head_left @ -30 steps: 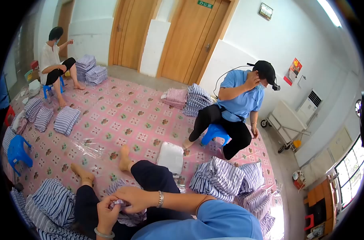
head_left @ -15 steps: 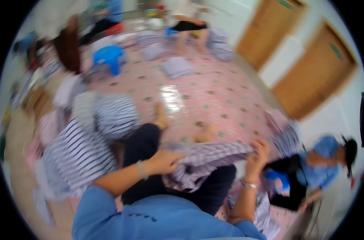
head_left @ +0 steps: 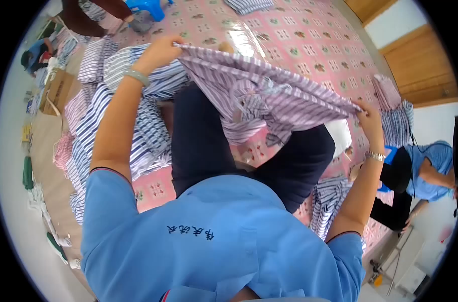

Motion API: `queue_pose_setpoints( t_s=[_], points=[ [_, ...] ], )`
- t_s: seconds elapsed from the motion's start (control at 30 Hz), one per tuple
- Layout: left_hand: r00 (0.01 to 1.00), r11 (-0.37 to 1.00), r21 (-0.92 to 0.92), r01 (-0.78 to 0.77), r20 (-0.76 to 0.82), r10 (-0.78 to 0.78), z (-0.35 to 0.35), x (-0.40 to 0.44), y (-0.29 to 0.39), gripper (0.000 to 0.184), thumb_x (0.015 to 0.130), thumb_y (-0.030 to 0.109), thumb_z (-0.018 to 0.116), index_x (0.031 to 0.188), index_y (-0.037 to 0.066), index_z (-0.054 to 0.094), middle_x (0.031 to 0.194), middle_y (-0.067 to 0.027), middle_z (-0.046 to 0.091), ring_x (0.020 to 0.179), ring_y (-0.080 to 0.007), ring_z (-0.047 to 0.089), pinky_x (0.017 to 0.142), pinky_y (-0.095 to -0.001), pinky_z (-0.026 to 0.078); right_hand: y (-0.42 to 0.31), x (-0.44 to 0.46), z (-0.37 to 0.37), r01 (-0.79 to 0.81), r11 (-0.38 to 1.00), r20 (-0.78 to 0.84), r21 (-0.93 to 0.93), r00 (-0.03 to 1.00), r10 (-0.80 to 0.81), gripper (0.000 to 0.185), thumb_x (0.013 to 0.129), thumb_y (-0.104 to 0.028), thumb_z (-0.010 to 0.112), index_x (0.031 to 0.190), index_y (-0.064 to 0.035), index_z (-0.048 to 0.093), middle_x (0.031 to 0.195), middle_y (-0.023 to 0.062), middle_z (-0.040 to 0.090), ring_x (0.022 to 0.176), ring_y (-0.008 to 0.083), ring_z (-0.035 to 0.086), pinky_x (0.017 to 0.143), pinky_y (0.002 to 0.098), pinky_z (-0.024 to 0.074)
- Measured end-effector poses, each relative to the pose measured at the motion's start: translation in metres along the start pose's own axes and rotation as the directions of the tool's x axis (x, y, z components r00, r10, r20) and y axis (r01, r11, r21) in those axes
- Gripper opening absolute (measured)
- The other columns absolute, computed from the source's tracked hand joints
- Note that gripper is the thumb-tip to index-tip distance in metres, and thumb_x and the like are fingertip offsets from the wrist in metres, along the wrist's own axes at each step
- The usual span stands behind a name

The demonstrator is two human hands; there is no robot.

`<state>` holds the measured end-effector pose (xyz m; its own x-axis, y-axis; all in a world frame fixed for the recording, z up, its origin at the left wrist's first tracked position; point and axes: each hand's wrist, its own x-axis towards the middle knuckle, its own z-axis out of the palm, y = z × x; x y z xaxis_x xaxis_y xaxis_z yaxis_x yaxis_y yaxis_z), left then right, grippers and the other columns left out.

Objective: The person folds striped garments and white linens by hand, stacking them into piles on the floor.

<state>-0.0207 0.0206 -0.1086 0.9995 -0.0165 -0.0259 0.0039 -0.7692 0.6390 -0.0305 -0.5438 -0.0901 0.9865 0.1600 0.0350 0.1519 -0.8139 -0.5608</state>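
Note:
Stretched between my two hands is a purple-and-white striped garment [head_left: 304, 103], its upper edge pulled taut and its lower part hanging bunched over my lap. Pale ties show near its middle; the bunching hides its exact kind. My left hand [head_left: 162, 52] is closed on the far left corner, raised well ahead of me. At the right end, my right hand [head_left: 370, 120] pinches the other corner, somewhat lower. Beneath the cloth are my knees in dark trousers.
Piles of striped clothes [head_left: 153, 126] lie to my left, with a cardboard box [head_left: 56, 93] beyond. More folded stacks [head_left: 397, 123] sit at right. A person in blue [head_left: 430, 168] is on the right. A blue stool [head_left: 147, 7] stands ahead on the pink patterned floor covering [head_left: 314, 50].
Both hands have moved apart and outward, spreading the garment wide; the left has risen forward. My view has tilted down, and the garment hangs more open.

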Motion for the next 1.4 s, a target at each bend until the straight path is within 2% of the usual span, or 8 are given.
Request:
queue_pose_setpoints(
  t_s=[0.47, 0.57, 0.63, 1.0, 1.13, 1.2, 1.3, 1.4],
  points=[
    [0.997, 0.593, -0.803, -0.060, -0.082, -0.010, -0.002, 0.017, 0.027, 0.034, 0.086, 0.005, 0.041, 0.116, 0.014, 0.052, 0.097, -0.0043, 0.061, 0.078, -0.0153, 0.063, 0.067, -0.0270, 0.053, -0.033, 0.006, -0.010, -0.012, 0.631, -0.143, 0.775, 0.971, 0.193, 0.035, 0.081, -0.001, 0.040, 0.112, -0.0008, 0.057, 0.100, 0.0089, 0.061, 0.078, 0.0145, 0.059, 0.067, 0.0267, 0.0510],
    [0.929, 0.544, -0.760, -0.356, -0.352, 0.116, -0.011, 0.022, 0.040, 0.035, 0.084, 0.001, 0.041, 0.116, 0.008, 0.053, 0.099, -0.0066, 0.060, 0.080, -0.0162, 0.062, 0.067, -0.0310, 0.053, -0.048, 0.002, -0.024, 0.241, 0.567, -0.400, 0.788, 0.900, 0.174, 0.035, 0.080, -0.002, 0.043, 0.111, -0.0008, 0.058, 0.095, 0.0084, 0.062, 0.073, 0.0146, 0.060, 0.064, 0.0261, 0.0505],
    [0.925, 0.924, -0.064, -0.376, -0.081, 0.371, 0.007, 0.052, -0.013, 0.033, 0.080, 0.002, 0.042, 0.109, 0.006, 0.057, 0.086, -0.0091, 0.062, 0.068, -0.0162, 0.063, 0.057, -0.0281, 0.052, 0.009, 0.025, -0.005, -0.160, 0.902, -0.103, 0.400, 0.971, 0.218, 0.036, 0.078, -0.004, 0.047, 0.111, -0.0049, 0.060, 0.087, 0.0056, 0.063, 0.063, 0.0115, 0.057, 0.057, 0.0222, 0.0480],
    [0.842, 0.877, -0.254, 0.408, 0.477, -0.254, 0.010, 0.059, 0.005, 0.035, 0.088, 0.019, 0.043, 0.122, 0.011, 0.049, 0.094, -0.0095, 0.062, 0.067, -0.0132, 0.063, 0.048, -0.0226, 0.050, 0.024, 0.056, -0.001, -0.410, 0.817, 0.281, 0.404, 0.906, 0.316, 0.034, 0.082, -0.012, 0.043, 0.113, -0.0068, 0.058, 0.080, 0.0079, 0.061, 0.057, 0.0124, 0.058, 0.044, 0.0229, 0.0463],
    [0.974, 0.610, -0.791, -0.046, 0.101, 0.205, -0.004, 0.170, -0.005, 0.037, 0.087, 0.010, 0.040, 0.123, 0.010, 0.048, 0.113, -0.0083, 0.057, 0.101, -0.0200, 0.057, 0.084, -0.0346, 0.045, 0.046, 0.137, -0.039, -0.122, 0.599, -0.012, 0.791, 0.977, 0.214, 0.029, 0.087, -0.019, 0.046, 0.107, -0.0001, 0.055, 0.098, 0.0129, 0.061, 0.085, 0.0228, 0.062, 0.075, 0.0329, 0.0524],
    [0.773, 0.557, -0.574, -0.600, -0.596, 0.218, -0.034, 0.113, 0.119, 0.025, 0.093, 0.025, 0.039, 0.102, 0.006, 0.053, 0.077, -0.0030, 0.056, 0.062, -0.0129, 0.050, 0.057, -0.0264, 0.045, -0.031, 0.123, -0.090, 0.345, 0.638, -0.544, 0.688, 0.827, 0.139, 0.027, 0.087, -0.012, 0.045, 0.109, 0.0007, 0.056, 0.107, 0.0134, 0.059, 0.092, 0.0214, 0.059, 0.083, 0.0303, 0.0484],
    [0.618, 0.711, -0.177, -0.680, -0.661, 0.426, -0.073, 0.090, 0.140, 0.034, 0.086, 0.006, 0.035, 0.118, 0.002, 0.048, 0.094, -0.0056, 0.058, 0.071, -0.0119, 0.053, 0.065, -0.0250, 0.046, -0.057, 0.099, -0.113, 0.569, 0.727, -0.786, 0.384, 0.614, -0.065, 0.029, 0.085, -0.005, 0.048, 0.112, -0.0010, 0.057, 0.111, 0.0120, 0.058, 0.096, 0.0195, 0.058, 0.086, 0.0285, 0.0460],
    [0.685, 0.805, 0.068, -0.590, -0.487, 0.543, -0.060, 0.112, 0.073, 0.041, 0.082, 0.000, 0.038, 0.121, 0.005, 0.049, 0.110, -0.0099, 0.056, 0.091, -0.0190, 0.053, 0.082, -0.0293, 0.041, -0.031, 0.076, -0.106, 0.215, 0.951, -0.515, 0.224, 0.854, -0.072, 0.037, 0.078, -0.001, 0.052, 0.115, -0.0037, 0.056, 0.116, 0.0109, 0.056, 0.106, 0.0163, 0.052, 0.087, 0.0260, 0.0430]
  ],
)
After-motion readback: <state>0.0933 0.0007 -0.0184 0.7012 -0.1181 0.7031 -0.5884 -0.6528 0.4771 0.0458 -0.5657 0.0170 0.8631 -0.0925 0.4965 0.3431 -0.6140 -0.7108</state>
